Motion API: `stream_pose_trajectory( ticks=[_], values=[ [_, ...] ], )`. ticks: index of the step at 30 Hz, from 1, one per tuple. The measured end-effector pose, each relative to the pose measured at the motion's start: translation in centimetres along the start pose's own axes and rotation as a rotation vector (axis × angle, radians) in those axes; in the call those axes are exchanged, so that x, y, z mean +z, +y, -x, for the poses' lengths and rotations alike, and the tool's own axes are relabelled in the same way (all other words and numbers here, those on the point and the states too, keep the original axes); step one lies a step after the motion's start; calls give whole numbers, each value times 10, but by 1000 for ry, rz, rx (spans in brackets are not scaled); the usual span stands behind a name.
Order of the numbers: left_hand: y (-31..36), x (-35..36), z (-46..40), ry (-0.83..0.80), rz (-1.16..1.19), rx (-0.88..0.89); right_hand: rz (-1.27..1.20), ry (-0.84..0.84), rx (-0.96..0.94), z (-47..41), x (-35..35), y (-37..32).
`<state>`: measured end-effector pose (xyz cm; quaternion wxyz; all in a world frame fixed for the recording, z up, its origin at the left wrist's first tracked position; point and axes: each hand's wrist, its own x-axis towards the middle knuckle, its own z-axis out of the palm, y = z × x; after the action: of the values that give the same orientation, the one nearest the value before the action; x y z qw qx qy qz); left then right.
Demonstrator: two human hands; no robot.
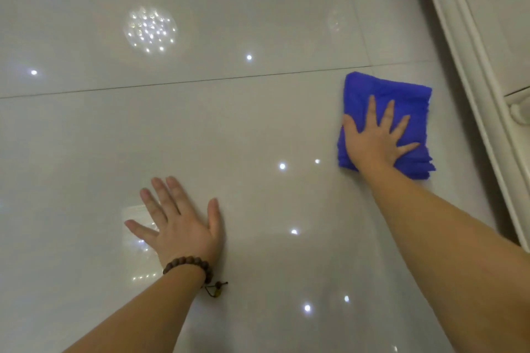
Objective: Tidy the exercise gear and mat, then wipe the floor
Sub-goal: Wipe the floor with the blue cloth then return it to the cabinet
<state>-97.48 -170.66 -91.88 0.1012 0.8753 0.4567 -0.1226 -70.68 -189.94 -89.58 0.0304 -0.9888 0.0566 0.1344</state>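
- Blue cloth (401,94) is lying folded into a rough rectangle on the floor (229,123), upper right of view; long axis is running near-to-far, tilted slightly, far edge sitting just past a grout line (200,81).
- Right hand (375,143) is pressing flat on the cloth w/ fingers straight & spread, pointing away from the person; nothing is being gripped.
- Left hand (180,226) is resting palm-down on bare tile, lower centre-left, well apart from the cloth; fingers are straight & splayed, holding nothing.
- Bead bracelet (190,265), dark brown round beads w/ a small dangling tassel, is sitting on the left wrist.
- Floor is showing as large glossy pale-grey tiles, reflecting many small ceiling lights & a round cluster fixture.
- White moulded trim (470,71), ridged, is running diagonally down the right edge, just beside the cloth.
- Cloth is looking soft & fuzzy, w/ layered edges showing on its right side.
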Motion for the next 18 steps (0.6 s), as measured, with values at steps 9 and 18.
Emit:
stream_pose_trajectory(
  ticks=[9, 18],
  values=[
    [-3, 2, 0, 5, 14, 11, 167, 59, -612, 81, 38, -29],
    [-4, -3, 0, -17, 15, 17, 36, -82, -148, 85, 20, 14]
  ],
)
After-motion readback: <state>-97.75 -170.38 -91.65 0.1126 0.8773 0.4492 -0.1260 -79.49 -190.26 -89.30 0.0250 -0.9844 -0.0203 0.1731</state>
